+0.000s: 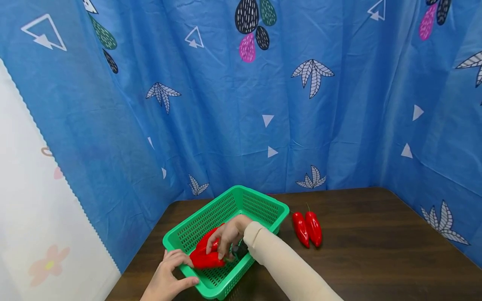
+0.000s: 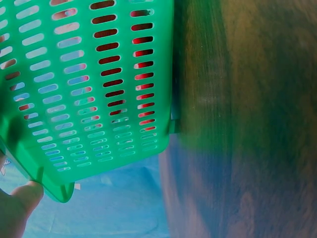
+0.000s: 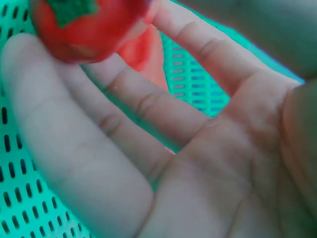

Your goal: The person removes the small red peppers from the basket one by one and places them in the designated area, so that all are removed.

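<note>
A green plastic basket (image 1: 222, 288) stands at a slant on the dark table, with several red peppers (image 1: 205, 260) inside toward its near left end. My left hand (image 1: 167, 274) grips the basket's near left rim, thumb apart from the fingers; in the left wrist view the thumb (image 2: 22, 201) lies against the rim. My right hand (image 1: 232, 234) reaches down inside the basket, fingers bent over the peppers. In the right wrist view, the fingertips of this hand (image 3: 198, 144) hold a red pepper (image 3: 104, 29) by its green-capped end, with another red pepper (image 3: 148, 54) behind it.
Two more red peppers (image 1: 300, 229) (image 1: 313, 228) lie side by side on the table (image 1: 361, 251), right of the basket. A blue patterned curtain (image 1: 226, 104) hangs behind and at the sides, and a white cloth (image 1: 37, 188) hangs at the left.
</note>
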{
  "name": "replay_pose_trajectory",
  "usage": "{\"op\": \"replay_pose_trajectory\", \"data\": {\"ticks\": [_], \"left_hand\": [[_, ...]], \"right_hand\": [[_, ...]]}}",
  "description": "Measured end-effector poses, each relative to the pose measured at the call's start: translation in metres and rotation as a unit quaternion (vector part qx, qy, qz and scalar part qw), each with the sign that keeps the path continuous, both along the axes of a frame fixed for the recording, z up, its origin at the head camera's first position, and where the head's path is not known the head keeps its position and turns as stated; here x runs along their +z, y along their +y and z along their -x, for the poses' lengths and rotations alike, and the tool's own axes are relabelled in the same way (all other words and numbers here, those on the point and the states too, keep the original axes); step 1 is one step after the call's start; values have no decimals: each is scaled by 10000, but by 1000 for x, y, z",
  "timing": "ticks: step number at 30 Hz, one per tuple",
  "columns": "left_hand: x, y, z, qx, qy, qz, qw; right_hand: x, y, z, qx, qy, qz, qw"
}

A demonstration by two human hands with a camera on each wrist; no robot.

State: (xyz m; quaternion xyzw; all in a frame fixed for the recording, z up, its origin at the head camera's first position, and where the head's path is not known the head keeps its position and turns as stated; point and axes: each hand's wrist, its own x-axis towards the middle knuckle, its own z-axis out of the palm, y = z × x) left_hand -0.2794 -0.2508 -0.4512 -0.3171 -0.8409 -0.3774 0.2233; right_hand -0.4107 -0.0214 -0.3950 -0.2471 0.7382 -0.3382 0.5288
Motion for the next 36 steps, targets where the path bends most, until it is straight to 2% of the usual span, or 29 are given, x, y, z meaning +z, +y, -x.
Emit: {"op": "replay_pose_trajectory", "data": {"ticks": [7,16,24,32,36], "left_hand": [[0,0,0,29,-101,-140,9998],[0,1,0,65,-20,-37,10000],[-2,0,1,168,276,170,9993],[-1,0,2,127,-59,20,9999],[-1,0,1,73,-114,-35,9999]], "right_hand": [[2,6,2,-344,28,586,9977],[3,9,2,-729,470,1155,9895],[4,10,2,-913,777,1333,9838],[5,15,2,-1281,1013,1547,9744],[6,17,3,-1431,1095,1633,9700]]}}
